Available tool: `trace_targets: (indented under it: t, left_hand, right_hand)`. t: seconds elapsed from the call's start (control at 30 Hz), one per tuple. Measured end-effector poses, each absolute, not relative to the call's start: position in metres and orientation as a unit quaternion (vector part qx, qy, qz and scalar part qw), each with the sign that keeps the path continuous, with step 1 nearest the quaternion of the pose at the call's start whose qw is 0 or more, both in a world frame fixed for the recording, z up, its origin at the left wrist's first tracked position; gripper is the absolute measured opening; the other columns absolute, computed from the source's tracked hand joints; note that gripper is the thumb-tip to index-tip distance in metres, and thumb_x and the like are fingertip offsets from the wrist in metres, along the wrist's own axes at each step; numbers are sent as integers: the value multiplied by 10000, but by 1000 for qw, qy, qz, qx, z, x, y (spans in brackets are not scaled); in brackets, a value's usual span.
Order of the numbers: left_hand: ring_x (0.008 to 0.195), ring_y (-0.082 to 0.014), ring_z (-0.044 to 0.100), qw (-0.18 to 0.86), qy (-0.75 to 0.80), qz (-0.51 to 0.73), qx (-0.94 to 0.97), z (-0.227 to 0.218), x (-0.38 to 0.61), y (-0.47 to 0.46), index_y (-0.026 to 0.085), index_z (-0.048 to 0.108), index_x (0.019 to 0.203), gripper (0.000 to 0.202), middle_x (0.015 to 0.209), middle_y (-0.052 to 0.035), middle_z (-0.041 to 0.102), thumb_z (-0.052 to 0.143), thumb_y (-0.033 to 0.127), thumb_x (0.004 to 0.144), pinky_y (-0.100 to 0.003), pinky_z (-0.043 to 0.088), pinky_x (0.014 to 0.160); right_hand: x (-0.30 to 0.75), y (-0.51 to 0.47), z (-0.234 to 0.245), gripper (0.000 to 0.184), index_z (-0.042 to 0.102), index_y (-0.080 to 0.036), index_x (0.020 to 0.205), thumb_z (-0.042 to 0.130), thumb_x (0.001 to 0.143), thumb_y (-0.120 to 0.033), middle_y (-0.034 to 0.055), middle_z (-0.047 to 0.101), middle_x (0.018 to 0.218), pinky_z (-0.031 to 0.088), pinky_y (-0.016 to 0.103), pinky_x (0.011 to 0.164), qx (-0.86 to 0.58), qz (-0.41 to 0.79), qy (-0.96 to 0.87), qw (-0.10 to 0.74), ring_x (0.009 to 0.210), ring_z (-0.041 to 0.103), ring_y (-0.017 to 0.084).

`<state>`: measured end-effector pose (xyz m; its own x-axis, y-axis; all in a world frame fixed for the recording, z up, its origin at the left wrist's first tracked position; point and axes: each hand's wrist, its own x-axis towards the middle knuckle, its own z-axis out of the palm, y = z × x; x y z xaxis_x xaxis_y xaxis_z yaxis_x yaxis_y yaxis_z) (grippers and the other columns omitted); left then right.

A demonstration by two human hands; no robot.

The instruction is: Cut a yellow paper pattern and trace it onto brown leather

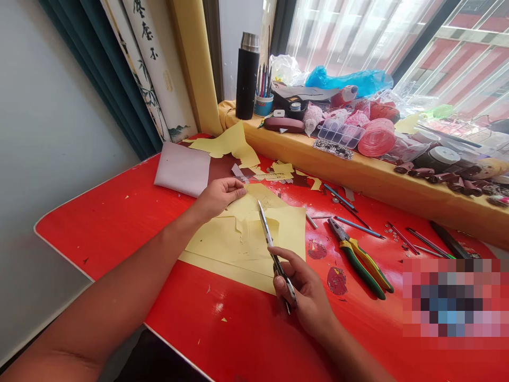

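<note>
1. Leftmost, the red worktop (99,223) is left bare but for tiny scraps, and a mauve sheet (183,170) is laid, partly curled, near its far edge.
2. Just beside that sheet, a large yellow offcut (238,146) is spread, with smaller paper scraps (282,168) strewn to its right.
3. The left hand (222,197) is kept narrow, thumb and fingers pinched at the far part of the yellow paper; whether an edge is actually gripped cannot be told.
4. Yellow paper sheets (214,240) are stacked loosely between the two hands, with cut edges showing on top.
5. Scissors (266,228) are held in the right hand (304,291), fingers curled about the handles, the blades pointed away over the sheets and seemingly closed.
6. By judgement, a paper-cutting step is in hand, paused between cuts; for another cut, the blades would need to be opened and the chosen edge lifted and steadied by the left hand.
7. Farther right, combination pliers (360,260) and pencils (360,227) are left lying apart from the paper.
</note>
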<state>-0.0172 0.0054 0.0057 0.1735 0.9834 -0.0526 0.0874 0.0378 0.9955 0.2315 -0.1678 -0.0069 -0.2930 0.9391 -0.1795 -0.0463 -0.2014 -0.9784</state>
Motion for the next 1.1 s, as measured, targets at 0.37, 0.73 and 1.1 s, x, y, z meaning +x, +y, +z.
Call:
trace_targets:
  t: [0.37,0.73,1.1]
  left_hand:
    - [608,-131,594,534,487,419,550,4,-18,7,182,709,921,465,777,-26,717,903,552,716,-242,420,512]
    - [623,-130,561,510,495,424,561,2,-21,7,185,735,945,467,757,-14,681,878,589,758,-238,397,510]
    - [704,-146,642,656,437,336,516,15,-22,-1,179,647,1147,681,827,5,680,1005,467,644,-272,543,617]
  right_hand:
    - [231,-168,-8,605,656,-256,1394,739,940,-647,-90,423,694,458,221,385,-452,626,-500,393,422,443,86]
    - [231,-168,-8,573,658,-264,1388,738,952,-626,-94,415,690,450,221,389,-446,629,-501,393,420,438,84]
    - [231,-168,-8,586,647,-241,1399,733,953,-611,-101,455,651,473,215,379,-454,618,-491,414,388,485,85]
